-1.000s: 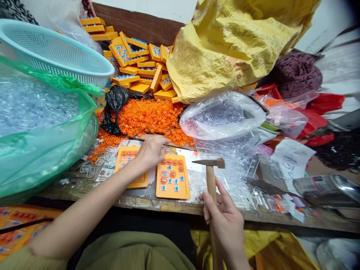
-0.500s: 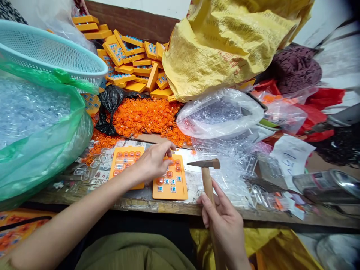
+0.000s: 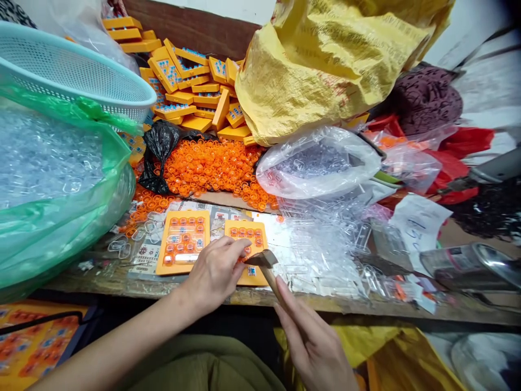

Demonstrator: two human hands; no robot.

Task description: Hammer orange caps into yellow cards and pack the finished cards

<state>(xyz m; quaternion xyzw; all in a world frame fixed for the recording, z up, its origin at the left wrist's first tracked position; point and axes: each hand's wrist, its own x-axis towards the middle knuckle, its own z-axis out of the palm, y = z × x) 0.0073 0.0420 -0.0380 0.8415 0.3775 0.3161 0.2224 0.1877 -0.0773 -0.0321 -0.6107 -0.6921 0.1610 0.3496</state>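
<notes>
Right hand point(image 3: 313, 339) grasps hammer point(image 3: 265, 260) below its head, apparently for control, at four o'clock on panel point(image 3: 244, 224); left hand point(image 3: 214, 271), at eight, grip indeterminable

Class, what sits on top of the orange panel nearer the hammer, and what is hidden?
On the panel, orange caps show at the far end and a small blue piece near the front. What lies under the left hand and hammer cannot be seen.

One head-worn camera looks forward and down, from close above, at the hands point(image 3: 214, 269) and workbench point(image 3: 374, 311).
</notes>
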